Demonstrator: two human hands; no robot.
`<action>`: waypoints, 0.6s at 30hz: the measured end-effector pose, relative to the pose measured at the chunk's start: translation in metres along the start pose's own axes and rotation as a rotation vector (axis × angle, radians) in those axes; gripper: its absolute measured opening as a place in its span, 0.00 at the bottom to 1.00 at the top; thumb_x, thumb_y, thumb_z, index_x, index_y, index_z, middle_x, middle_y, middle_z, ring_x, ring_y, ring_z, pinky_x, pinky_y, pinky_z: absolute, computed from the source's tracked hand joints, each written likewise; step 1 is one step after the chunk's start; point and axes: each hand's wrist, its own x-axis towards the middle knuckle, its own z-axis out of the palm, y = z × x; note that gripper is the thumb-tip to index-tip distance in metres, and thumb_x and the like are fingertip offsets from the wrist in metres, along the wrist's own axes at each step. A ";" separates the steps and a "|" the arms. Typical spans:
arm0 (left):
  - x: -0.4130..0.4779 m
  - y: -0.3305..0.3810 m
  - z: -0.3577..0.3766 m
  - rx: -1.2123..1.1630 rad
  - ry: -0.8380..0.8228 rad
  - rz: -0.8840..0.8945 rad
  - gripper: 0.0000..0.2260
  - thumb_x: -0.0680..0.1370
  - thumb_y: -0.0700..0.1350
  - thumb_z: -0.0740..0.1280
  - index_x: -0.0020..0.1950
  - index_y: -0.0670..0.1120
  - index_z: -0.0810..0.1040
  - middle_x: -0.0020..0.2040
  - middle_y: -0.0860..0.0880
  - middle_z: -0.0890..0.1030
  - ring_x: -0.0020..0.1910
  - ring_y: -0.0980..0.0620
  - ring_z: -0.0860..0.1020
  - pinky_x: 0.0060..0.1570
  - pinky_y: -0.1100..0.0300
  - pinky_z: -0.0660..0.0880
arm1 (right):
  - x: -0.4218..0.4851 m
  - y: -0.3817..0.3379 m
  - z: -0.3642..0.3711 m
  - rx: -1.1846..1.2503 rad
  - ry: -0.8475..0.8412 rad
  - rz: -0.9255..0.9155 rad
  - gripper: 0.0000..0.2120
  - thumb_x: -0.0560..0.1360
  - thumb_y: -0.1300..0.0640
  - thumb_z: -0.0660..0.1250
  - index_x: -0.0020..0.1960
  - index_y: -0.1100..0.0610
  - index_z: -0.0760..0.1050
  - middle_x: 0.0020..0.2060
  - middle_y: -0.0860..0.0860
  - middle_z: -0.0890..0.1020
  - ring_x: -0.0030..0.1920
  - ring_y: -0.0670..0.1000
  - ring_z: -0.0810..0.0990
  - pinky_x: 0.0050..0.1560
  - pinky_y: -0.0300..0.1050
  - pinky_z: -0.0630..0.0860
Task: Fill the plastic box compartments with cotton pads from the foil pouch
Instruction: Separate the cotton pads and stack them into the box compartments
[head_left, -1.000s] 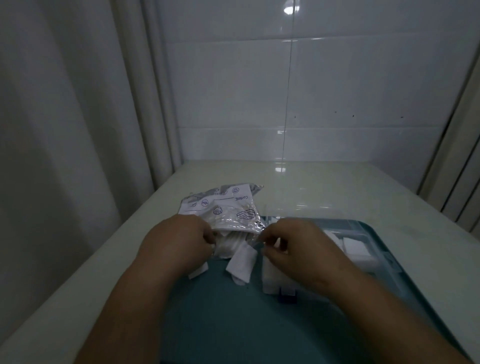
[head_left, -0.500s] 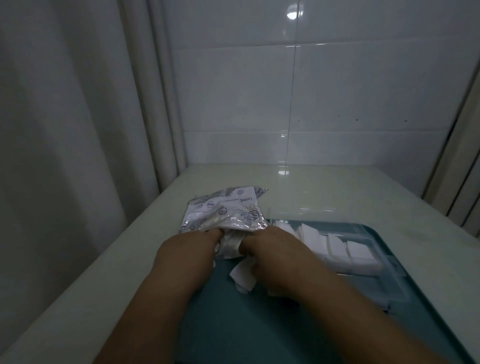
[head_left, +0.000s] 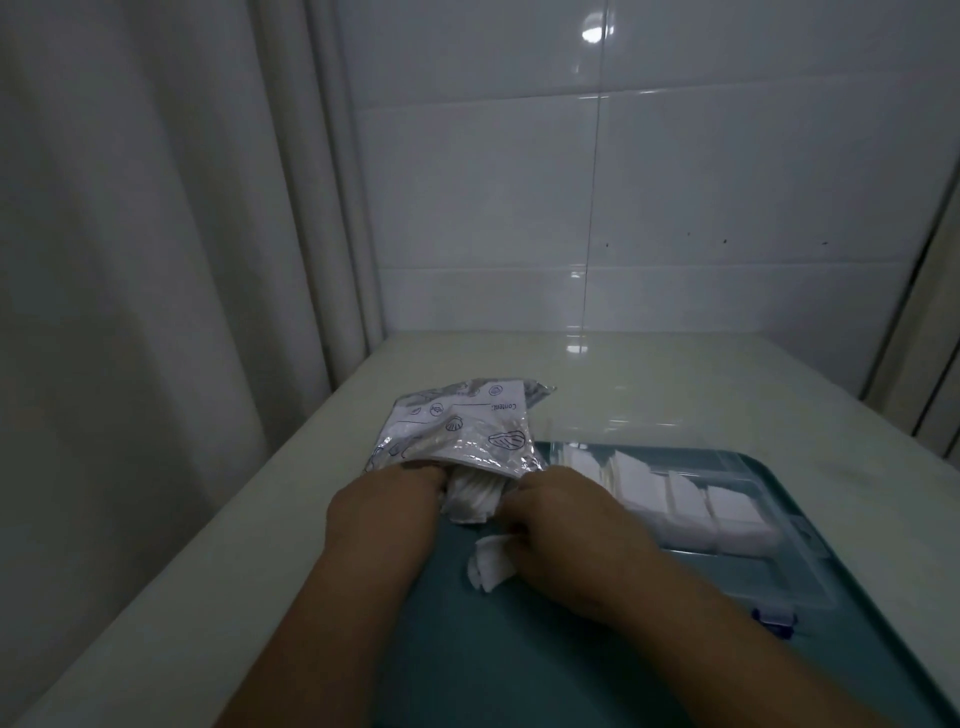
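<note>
A crinkled silver foil pouch (head_left: 457, 431) lies over the far left corner of the flat teal tray (head_left: 519, 649), partly on the pale tabletop (head_left: 649, 384). The left hand (head_left: 384, 514) grips the pouch's open mouth, fingertips tucked under the foil. The right hand (head_left: 566, 525) curls at the white cotton pads (head_left: 475, 493) sticking out there; whether it pinches one cannot be told. A loose white pad (head_left: 491, 569) lies on the tray. The clear plastic box (head_left: 779, 577) sits on the tray's right side, with pads in its far compartments.

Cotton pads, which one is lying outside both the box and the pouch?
The crumpled pad on the teal tray, beside the right hand.
</note>
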 end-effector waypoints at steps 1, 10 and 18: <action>-0.001 0.000 0.000 -0.020 0.013 -0.001 0.14 0.80 0.50 0.58 0.66 0.58 0.70 0.62 0.53 0.76 0.59 0.50 0.77 0.51 0.61 0.70 | -0.001 0.001 -0.002 0.020 0.023 0.007 0.10 0.75 0.53 0.64 0.53 0.51 0.81 0.47 0.49 0.79 0.49 0.51 0.76 0.50 0.46 0.76; 0.003 0.000 0.002 -0.020 -0.143 0.018 0.18 0.80 0.44 0.57 0.70 0.55 0.65 0.66 0.47 0.74 0.62 0.46 0.75 0.58 0.55 0.72 | -0.005 0.006 -0.011 0.101 0.044 0.055 0.09 0.75 0.52 0.63 0.52 0.50 0.80 0.48 0.48 0.79 0.50 0.48 0.75 0.45 0.40 0.69; 0.008 0.003 -0.003 -0.145 -0.117 -0.057 0.19 0.78 0.48 0.61 0.68 0.50 0.70 0.66 0.47 0.75 0.63 0.46 0.75 0.58 0.57 0.71 | -0.011 0.012 -0.023 0.189 0.053 0.136 0.07 0.76 0.50 0.64 0.50 0.50 0.80 0.45 0.46 0.78 0.46 0.45 0.75 0.48 0.41 0.74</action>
